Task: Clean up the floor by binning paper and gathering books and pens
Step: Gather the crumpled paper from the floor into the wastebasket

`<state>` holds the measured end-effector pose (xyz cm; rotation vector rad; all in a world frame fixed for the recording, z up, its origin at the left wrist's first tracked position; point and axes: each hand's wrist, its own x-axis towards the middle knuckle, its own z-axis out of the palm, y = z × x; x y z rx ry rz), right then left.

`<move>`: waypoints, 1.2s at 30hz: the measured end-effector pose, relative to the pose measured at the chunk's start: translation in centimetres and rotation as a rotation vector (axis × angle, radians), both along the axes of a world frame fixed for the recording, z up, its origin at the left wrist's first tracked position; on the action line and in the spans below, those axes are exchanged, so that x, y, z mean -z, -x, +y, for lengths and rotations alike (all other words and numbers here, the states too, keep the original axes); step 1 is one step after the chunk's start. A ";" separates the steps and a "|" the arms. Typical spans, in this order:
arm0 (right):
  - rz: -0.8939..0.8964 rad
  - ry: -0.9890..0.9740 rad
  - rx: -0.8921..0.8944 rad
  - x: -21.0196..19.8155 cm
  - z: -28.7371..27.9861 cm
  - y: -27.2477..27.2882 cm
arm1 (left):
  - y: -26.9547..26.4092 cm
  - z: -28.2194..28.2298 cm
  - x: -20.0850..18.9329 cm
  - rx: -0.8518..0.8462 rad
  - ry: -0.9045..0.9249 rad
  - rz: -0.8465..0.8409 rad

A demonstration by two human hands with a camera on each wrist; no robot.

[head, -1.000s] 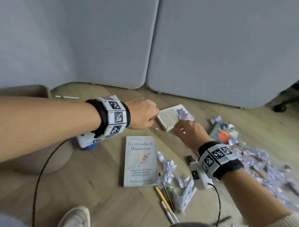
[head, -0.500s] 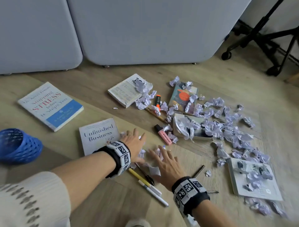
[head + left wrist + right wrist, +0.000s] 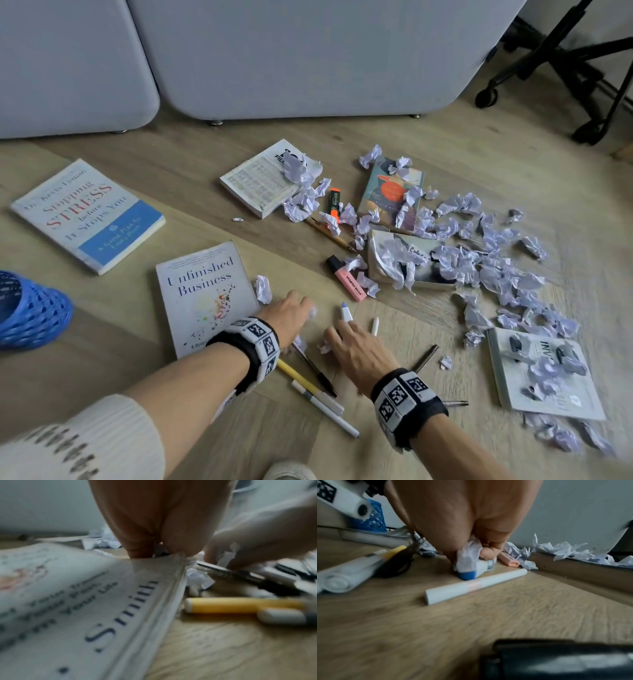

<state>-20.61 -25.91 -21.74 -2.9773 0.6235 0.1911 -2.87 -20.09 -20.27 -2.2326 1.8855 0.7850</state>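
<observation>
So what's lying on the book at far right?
Crumpled paper scraps are strewn over the book, with more beside it. Its title is mostly covered; only "INV" shows.

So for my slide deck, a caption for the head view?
Both hands gather crumpled paper among books and pens on the floor.

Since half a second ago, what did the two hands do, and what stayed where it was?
Both hands closed. The left hand, then flat beside the white "Unfinished Business" book, now grips crumpled white paper. The right hand, then spread open, now pinches a paper scrap over the blue-capped white marker. Books, pens and the blue mesh basket kept their places.
</observation>
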 end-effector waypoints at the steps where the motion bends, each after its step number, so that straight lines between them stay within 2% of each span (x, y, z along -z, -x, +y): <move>1: -0.027 -0.022 0.008 -0.1 -0.1 0.0 | -0.2 -0.2 -0.2 -0.053 0.036 0.031; 3: -0.120 -0.051 0.090 -0.4 -0.3 0.0 | -1.1 -0.7 -0.7 -0.147 0.128 0.043; 7: -0.245 -0.195 0.421 -1.6 -1.2 -0.6 | -3.7 -1.6 -1.7 -0.241 0.234 -0.084; 10: -0.349 -0.277 0.567 -1.9 -2.4 -0.4 | -4.8 -1.6 -1.6 -0.272 0.213 -0.152; 13: -0.371 -0.227 0.663 -1.5 -3.6 0.4 | -4.8 -1.3 -1.1 -0.331 0.162 -0.184; 15: -0.335 -0.181 0.666 -1.0 -4.4 0.9 | -4.5 -1.0 -0.6 -0.349 0.118 -0.199; 17: -0.275 -0.132 0.590 -0.9 -5.1 1.1 | -4.1 -0.8 -0.2 -0.310 0.074 -0.199; 19: -0.173 -0.125 0.525 -0.9 -5.9 1.0 | -3.9 -0.9 0.1 -0.275 0.041 -0.186; 23: 0.055 -0.079 0.514 -0.6 -7.3 0.3 | -4.5 -1.0 -0.2 -0.352 -0.003 -0.141; 27: 0.099 -0.064 0.529 -0.4 -8.1 0.1 | -5.0 -0.7 -0.7 -0.267 -0.004 -0.163; 31: -0.047 -0.101 0.607 -0.3 -8.2 0.8 | -5.5 -0.7 -1.3 -0.281 0.088 -0.080; 36: -0.347 -0.276 0.887 -1.5 -6.9 2.7 | -5.9 -1.3 -2.6 -0.417 0.300 0.040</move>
